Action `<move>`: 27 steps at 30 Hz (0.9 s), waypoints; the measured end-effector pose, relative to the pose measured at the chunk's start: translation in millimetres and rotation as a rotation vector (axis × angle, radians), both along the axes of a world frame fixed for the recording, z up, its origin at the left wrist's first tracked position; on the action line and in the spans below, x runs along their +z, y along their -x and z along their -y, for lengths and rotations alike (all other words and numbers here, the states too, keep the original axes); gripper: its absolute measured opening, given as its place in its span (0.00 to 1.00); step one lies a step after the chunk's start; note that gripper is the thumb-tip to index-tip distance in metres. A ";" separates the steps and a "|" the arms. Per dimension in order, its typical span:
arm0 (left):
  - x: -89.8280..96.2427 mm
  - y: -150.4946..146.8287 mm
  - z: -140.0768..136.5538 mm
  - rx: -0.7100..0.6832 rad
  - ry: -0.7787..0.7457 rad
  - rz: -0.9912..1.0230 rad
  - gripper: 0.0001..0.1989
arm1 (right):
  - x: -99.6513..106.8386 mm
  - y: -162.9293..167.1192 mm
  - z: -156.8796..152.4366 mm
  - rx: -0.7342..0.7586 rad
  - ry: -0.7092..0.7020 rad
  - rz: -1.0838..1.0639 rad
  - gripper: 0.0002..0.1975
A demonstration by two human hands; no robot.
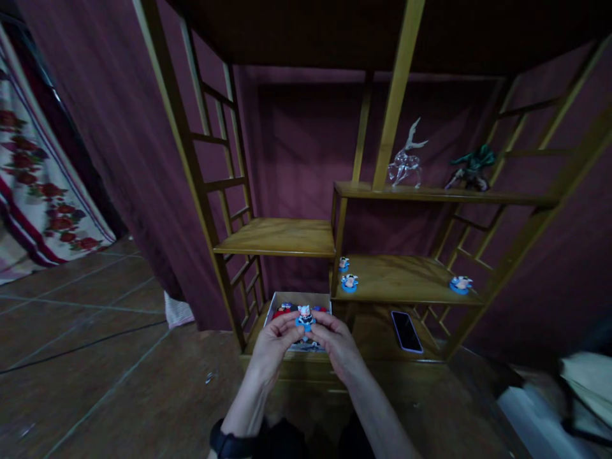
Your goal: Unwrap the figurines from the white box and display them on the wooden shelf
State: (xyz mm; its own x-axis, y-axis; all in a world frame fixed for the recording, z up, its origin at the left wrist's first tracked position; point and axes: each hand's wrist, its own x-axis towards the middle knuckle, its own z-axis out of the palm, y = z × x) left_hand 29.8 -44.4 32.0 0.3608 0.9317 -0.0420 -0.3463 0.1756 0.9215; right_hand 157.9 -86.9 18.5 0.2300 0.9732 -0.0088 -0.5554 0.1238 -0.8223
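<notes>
Holding one small white-and-black figurine (305, 315) on a blue base in front of me, above the open box (306, 297). Left hand (273, 339) and right hand (337, 342) both pinch it, thumbs and fingertips at opposite sides of the base; figurine roughly upright. Dark band (233, 441) on my left wrist.

Tally, as far as I can see: three blue-based figures stand on the middle right shelf (401, 275). One back figure (343, 263) near the left end, one front figure (349, 282) just ahead of it, one right-hand figure (460, 284) well apart, near the far end. I judge those three placed. The one between my hands is off any surface, so I count it as not yet set down.

Box sits on the bottom board (368, 333), below the left shelf (282, 236). Red and dark pieces show inside, partly behind my fingers; number and kind cannot be told, so how much remains is uncertain.

Also noted: phone (406, 331) lying screen up on the bottom board, right of the box. Clear deer ornament (406, 162) and dark green statuette (473, 167) on the upper right shelf (440, 194).
</notes>
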 end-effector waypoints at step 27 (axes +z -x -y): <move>33.3 -128.5 86.5 -0.244 0.011 -0.025 0.20 | 32.2 -127.4 106.3 -0.124 -0.036 0.077 0.16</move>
State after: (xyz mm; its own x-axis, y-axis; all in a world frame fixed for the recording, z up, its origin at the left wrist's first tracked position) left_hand 158.3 -130.9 65.3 0.5736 0.8166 -0.0637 -0.2691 0.2614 0.9270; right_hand 285.3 -193.3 50.7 0.3475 0.9365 0.0482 -0.4693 0.2182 -0.8557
